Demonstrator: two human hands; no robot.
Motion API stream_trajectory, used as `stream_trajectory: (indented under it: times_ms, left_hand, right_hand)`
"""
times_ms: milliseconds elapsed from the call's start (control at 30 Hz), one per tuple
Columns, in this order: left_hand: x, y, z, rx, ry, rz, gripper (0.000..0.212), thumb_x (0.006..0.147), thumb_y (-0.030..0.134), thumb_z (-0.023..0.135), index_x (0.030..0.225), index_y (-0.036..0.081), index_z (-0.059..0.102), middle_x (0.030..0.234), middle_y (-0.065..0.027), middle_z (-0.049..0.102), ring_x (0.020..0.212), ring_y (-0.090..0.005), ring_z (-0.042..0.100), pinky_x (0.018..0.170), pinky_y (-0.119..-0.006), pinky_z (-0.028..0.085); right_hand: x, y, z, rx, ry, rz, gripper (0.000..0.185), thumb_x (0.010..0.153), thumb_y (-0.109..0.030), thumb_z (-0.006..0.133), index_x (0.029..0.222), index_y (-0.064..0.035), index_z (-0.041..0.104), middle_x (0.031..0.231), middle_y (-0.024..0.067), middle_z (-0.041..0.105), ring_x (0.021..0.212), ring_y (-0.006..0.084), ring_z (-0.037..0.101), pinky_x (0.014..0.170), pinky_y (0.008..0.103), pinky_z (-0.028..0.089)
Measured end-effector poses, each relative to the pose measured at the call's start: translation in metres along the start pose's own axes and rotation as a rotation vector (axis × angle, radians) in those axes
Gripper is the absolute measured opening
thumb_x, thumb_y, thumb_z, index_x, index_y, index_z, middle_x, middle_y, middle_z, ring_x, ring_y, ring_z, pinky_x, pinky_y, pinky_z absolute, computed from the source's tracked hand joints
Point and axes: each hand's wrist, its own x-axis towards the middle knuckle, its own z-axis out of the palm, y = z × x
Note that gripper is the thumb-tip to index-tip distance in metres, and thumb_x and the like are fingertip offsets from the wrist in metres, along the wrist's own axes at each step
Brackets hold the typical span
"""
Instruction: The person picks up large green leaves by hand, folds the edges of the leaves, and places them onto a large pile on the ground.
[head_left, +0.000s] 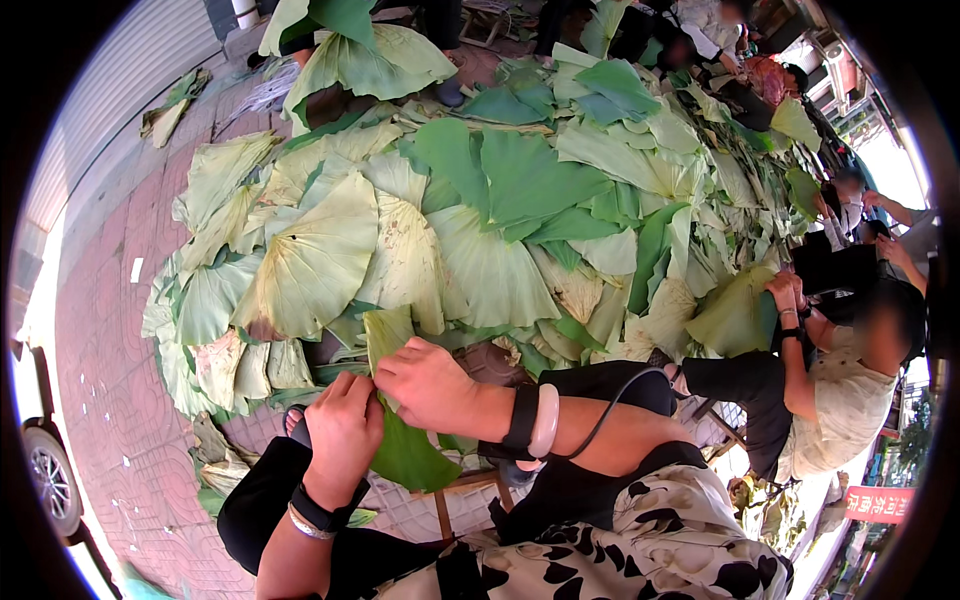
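Observation:
My right hand (426, 381) pinches a green lotus leaf (411, 448) between bent fingers; part of the leaf rises above the knuckles and a wider part hangs below. Close beside it, my left hand (343, 426) has its fingertips closed at the same leaf's edge, and the exact grip there is hidden by the fingers. A broad heap of folded lotus leaves (495, 262) spreads over the ground in front of me. A yellowish leaf (319, 259) with brown staining lies on its near left part, and darker green leaves (536, 176) lie on top near the middle.
Reddish paving (112, 300) runs along the left, with a car wheel (52, 476) at the far left. At right a seated person (836, 405) holds a leaf (731, 319). Several other people sit around the heap's far and right sides.

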Motion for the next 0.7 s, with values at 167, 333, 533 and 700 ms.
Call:
stream_trajectory:
  times_ms: [167,333,533,700]
  left_hand:
    - [-0.002,-0.005,-0.002,0.025,-0.007,-0.029,0.008,0.063,0.000,0.055,0.066,0.002,0.048,0.065,-0.0102,0.049,0.057,-0.0275,0.052,0.049,-0.035,0.041]
    - [-0.003,-0.003,0.002,0.035,-0.017,-0.067,0.011,0.062,0.002,0.057,0.068,0.004,0.049,0.067,-0.0099,0.051,0.056,-0.0292,0.053,0.048,-0.036,0.042]
    - [-0.005,-0.007,0.005,0.070,-0.043,-0.063,0.006,0.066,0.002,0.054,0.066,0.003,0.048,0.064,-0.0101,0.049,0.059,-0.0279,0.053,0.049,-0.036,0.042]
    - [-0.004,-0.003,0.010,0.058,-0.085,-0.092,0.006,0.066,0.002,0.054,0.066,0.003,0.048,0.065,-0.0103,0.050,0.058,-0.0284,0.053,0.050,-0.036,0.042]
  right_hand:
    - [0.006,-0.002,-0.006,0.026,-0.034,0.009,0.020,0.055,-0.015,0.060,0.070,-0.0052,0.052,0.071,0.0060,0.050,0.068,0.0198,0.054,0.067,0.0299,0.038]
    - [0.003,-0.001,-0.003,-0.035,-0.006,-0.012,0.018,0.057,-0.014,0.060,0.069,-0.0049,0.051,0.070,0.0061,0.050,0.066,0.0196,0.053,0.065,0.0295,0.038]
    - [0.004,-0.001,0.001,-0.002,-0.045,0.010,0.019,0.055,-0.014,0.062,0.069,-0.0057,0.052,0.070,0.0061,0.051,0.067,0.0197,0.054,0.066,0.0303,0.037]
    - [-0.003,0.002,-0.001,0.032,-0.020,0.050,0.026,0.048,-0.011,0.062,0.069,-0.0047,0.049,0.070,0.0061,0.047,0.068,0.0208,0.050,0.066,0.0295,0.038]
